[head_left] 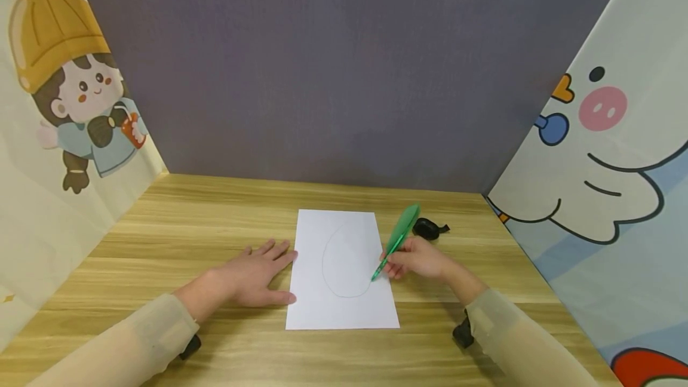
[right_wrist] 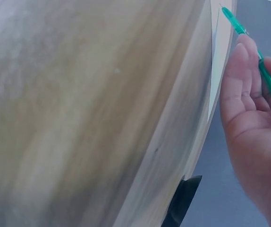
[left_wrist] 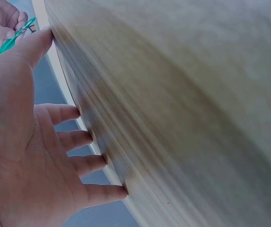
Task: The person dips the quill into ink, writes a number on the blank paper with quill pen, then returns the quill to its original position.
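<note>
A white sheet of paper [head_left: 344, 317] lies on the wooden table, bearing a thin curved line [head_left: 323, 261] like an egg outline open on its right side. My right hand [head_left: 421, 258] pinches a green pen with a feather-shaped top [head_left: 404, 226], held slanted, its tip at the lower right end of the line. In the right wrist view, thumb and fingers close around the pen [right_wrist: 237, 26]. My left hand [head_left: 252, 276] rests with spread fingers at the paper's left edge, thumb and fingertips right at it. The left wrist view shows its palm side [left_wrist: 36, 151].
A small black object with a short strap [head_left: 427, 229] lies just beyond my right hand. A dark grey panel [head_left: 322, 76] rises behind the wooden table [head_left: 226, 202]. Cartoon-printed panels stand at the left [head_left: 32, 196] and right [head_left: 634, 196].
</note>
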Demonstrator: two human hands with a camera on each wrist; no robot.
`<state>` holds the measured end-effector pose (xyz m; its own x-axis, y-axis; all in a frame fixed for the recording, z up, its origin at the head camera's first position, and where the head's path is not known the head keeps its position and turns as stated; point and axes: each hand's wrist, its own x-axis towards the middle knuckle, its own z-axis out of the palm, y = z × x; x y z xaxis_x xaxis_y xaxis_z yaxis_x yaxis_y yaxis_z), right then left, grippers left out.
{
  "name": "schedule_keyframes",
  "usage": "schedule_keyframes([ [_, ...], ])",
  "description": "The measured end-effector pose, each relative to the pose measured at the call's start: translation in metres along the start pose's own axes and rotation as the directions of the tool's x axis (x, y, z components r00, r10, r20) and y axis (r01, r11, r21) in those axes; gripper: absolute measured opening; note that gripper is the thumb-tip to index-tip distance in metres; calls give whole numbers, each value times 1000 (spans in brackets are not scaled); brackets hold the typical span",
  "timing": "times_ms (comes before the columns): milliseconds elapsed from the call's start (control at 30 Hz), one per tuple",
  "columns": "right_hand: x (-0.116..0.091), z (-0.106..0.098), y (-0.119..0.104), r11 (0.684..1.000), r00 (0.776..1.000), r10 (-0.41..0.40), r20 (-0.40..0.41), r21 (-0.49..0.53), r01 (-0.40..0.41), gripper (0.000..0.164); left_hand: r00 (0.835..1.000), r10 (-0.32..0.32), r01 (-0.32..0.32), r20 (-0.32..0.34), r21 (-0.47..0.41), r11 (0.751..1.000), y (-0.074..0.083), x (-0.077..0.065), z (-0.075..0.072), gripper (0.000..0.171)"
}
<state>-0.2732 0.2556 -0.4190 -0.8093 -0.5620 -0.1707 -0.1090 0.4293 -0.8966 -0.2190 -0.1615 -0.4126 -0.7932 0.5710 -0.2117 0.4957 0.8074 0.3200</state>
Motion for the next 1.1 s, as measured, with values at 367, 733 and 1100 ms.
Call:
schedule_keyframes([
  [367,3,-1,-1,1000,999,0,-46,-2,0,28,1000,-9,9,-2,-3,1000,-2,0,1,100],
  [733,7,0,0,1000,992,7,-123,-5,-8,29,1000,-13,13,-4,-2,1000,-2,1,1,100],
  [1100,13,-1,5,999,985,23,-170,44,-16,30,1000,-23,23,3,-1,1000,-2,1,2,101],
])
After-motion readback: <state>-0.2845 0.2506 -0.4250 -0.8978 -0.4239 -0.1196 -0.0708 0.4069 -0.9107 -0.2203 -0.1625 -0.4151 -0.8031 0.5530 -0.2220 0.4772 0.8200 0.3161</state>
